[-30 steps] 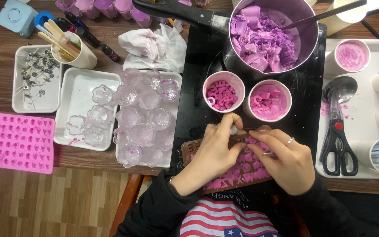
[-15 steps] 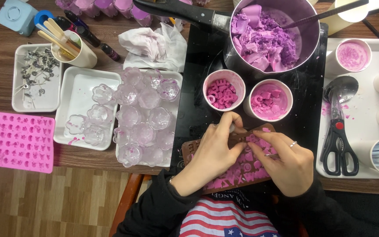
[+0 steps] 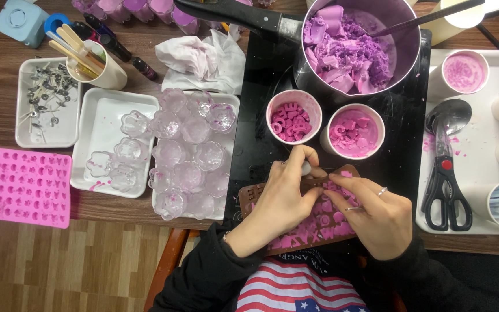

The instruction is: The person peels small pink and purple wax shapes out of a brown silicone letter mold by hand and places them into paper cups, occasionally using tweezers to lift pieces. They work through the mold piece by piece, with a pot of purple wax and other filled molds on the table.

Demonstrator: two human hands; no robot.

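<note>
Both hands rest on a brown mould (image 3: 295, 222) filled with pink letter shapes, which lies on the black mat (image 3: 255, 115) at the table's near edge. The left hand (image 3: 278, 202) curls its fingers around a small white tool, its tip hidden, while the right hand (image 3: 373, 214) presses narrowed fingertips onto the mould's top edge. Just beyond the hands stand two cups of pink pieces (image 3: 294, 115), below a pot of purple chunks (image 3: 353, 40).

Left hand (image 3: 281, 199), right hand (image 3: 371, 214) curled, touching
</note>
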